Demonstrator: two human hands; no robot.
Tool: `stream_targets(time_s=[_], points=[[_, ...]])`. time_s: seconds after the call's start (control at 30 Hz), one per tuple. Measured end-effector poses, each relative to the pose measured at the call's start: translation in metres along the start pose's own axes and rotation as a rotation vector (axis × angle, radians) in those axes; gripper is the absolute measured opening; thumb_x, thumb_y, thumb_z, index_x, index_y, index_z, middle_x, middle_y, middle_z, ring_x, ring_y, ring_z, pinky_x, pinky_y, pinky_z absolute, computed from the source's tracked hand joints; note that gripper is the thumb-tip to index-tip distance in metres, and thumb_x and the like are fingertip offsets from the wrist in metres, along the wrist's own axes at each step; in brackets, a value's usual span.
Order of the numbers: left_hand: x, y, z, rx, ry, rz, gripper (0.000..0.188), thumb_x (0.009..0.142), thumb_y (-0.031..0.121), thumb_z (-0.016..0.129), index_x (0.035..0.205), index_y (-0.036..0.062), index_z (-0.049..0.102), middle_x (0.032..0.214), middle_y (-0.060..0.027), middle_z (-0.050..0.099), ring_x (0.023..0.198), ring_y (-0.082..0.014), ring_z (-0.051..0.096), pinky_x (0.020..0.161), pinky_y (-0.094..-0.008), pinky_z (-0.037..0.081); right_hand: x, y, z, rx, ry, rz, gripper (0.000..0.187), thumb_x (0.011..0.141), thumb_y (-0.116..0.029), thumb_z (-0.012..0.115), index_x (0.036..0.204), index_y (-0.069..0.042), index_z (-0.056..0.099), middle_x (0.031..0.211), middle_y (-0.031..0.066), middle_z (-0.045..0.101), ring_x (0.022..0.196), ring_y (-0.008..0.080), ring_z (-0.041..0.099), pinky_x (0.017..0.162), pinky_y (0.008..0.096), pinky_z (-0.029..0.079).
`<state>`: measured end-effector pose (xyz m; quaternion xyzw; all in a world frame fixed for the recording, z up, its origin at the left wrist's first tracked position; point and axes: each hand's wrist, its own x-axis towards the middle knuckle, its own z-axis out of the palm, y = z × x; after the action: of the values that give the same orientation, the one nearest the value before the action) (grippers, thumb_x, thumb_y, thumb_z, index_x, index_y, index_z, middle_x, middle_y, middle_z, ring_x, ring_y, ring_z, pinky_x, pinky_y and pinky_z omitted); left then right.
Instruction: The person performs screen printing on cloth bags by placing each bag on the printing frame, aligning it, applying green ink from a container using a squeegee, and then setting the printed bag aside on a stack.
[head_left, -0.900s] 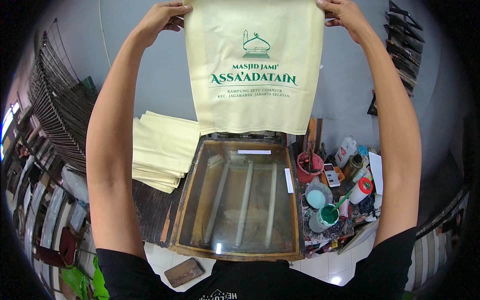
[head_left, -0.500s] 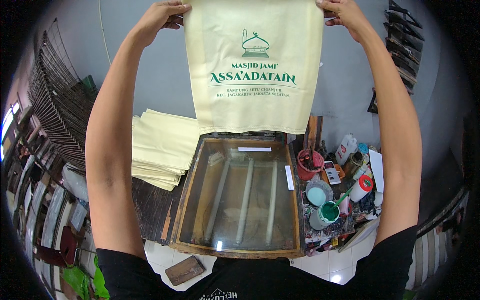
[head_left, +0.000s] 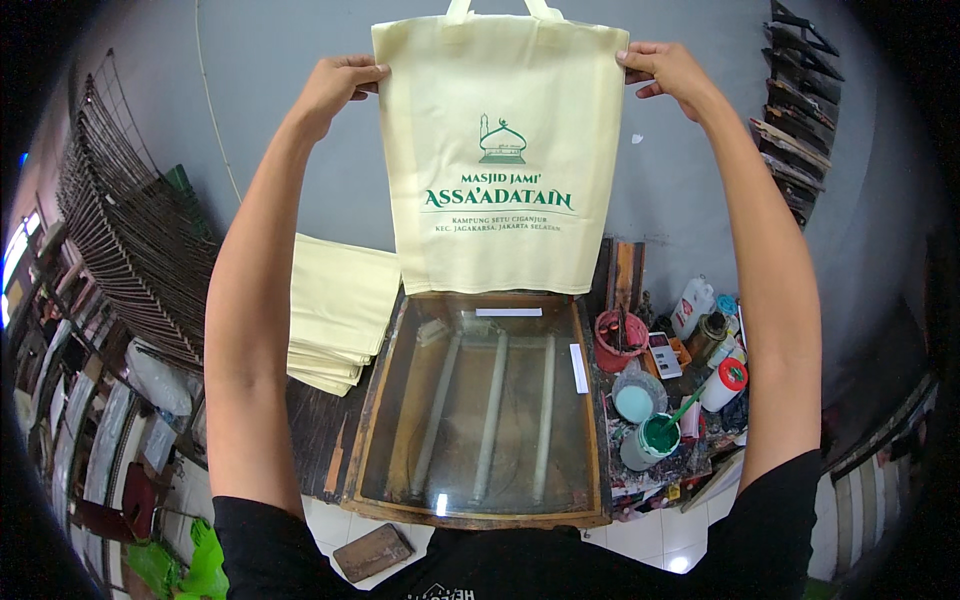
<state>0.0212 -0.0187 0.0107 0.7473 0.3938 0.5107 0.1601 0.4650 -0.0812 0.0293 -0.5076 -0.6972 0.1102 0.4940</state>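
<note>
A cream tote bag (head_left: 500, 255) with a green printed emblem and lettering hangs upright between my raised hands. My left hand (head_left: 340, 90) pinches its upper left edge, and my right hand (head_left: 670, 75) grips the upper right edge. Both handle loops rise from its top, partly cut off by the picture's edge. Directly below the bag stands a wooden-framed glass-topped box (head_left: 480, 420) with pale tubes under the glass and two white strips on it. The bag's bottom edge overlaps the box's far edge in the view; whether they touch I cannot tell.
A stack of cream bags (head_left: 340, 310) lies left of the box. On the right stand a tub of green paint (head_left: 650, 442) with a stick, a red bucket (head_left: 620, 335), a white bottle (head_left: 692, 305) and a red-capped container (head_left: 725, 385). Wire racks (head_left: 130, 230) line the left side.
The bag sits lower in the picture, and its handles have come into sight. Both hands are lower and slightly closer together, still holding its edges.
</note>
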Motion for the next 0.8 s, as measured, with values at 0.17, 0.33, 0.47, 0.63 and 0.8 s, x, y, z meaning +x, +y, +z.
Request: stream_targets(time_s=[0.17, 0.33, 0.47, 0.63, 0.8], points=[[-0.006, 0.003, 0.002, -0.061, 0.052, -0.046, 0.025, 0.090, 0.021, 0.074, 0.106, 0.0017, 0.077, 0.093, -0.0067, 0.075, 0.089, -0.0152, 0.066, 0.086, -0.0311, 0.047, -0.008, -0.004, -0.003, -0.024, 0.010, -0.006, 0.027, 0.095, -0.034, 0.074, 0.103, -0.008, 0.076, 0.093, 0.0004, 0.071, 0.090, 0.0131, 0.066, 0.075, 0.0318, 0.053], [-0.004, 0.003, 0.001, -0.110, 0.028, -0.097, 0.022, 0.089, 0.020, 0.076, 0.105, 0.0040, 0.078, 0.096, -0.0059, 0.075, 0.089, -0.0151, 0.066, 0.083, -0.0324, 0.047, -0.007, -0.008, -0.002, -0.033, 0.009, 0.022, 0.025, 0.094, -0.032, 0.074, 0.099, -0.008, 0.075, 0.090, 0.0005, 0.071, 0.086, 0.0128, 0.066, 0.073, 0.0330, 0.053], [-0.003, 0.002, 0.000, -0.055, 0.002, -0.149, 0.025, 0.090, 0.022, 0.076, 0.106, 0.0039, 0.078, 0.096, -0.0056, 0.075, 0.091, -0.0154, 0.066, 0.082, -0.0329, 0.047, -0.008, -0.010, 0.001, -0.026, 0.022, 0.092, 0.025, 0.093, -0.031, 0.075, 0.102, -0.007, 0.076, 0.091, 0.0004, 0.071, 0.085, 0.0126, 0.065, 0.073, 0.0333, 0.053], [-0.007, 0.005, -0.007, -0.033, -0.028, -0.158, 0.025, 0.090, 0.024, 0.077, 0.106, 0.0042, 0.078, 0.095, -0.0057, 0.075, 0.091, -0.0145, 0.066, 0.081, -0.0320, 0.046, -0.014, -0.020, -0.001, -0.028, -0.008, 0.122, 0.026, 0.093, -0.031, 0.074, 0.102, -0.007, 0.076, 0.092, 0.0008, 0.070, 0.086, 0.0126, 0.065, 0.073, 0.0333, 0.052], [-0.010, 0.002, -0.005, -0.041, -0.007, -0.154, 0.024, 0.090, 0.024, 0.077, 0.105, 0.0051, 0.079, 0.093, -0.0044, 0.075, 0.090, -0.0134, 0.065, 0.081, -0.0315, 0.046, -0.011, -0.016, 0.001, -0.025, 0.005, 0.109, 0.027, 0.093, -0.032, 0.075, 0.104, -0.007, 0.076, 0.093, 0.0008, 0.070, 0.087, 0.0131, 0.064, 0.073, 0.0336, 0.052]])
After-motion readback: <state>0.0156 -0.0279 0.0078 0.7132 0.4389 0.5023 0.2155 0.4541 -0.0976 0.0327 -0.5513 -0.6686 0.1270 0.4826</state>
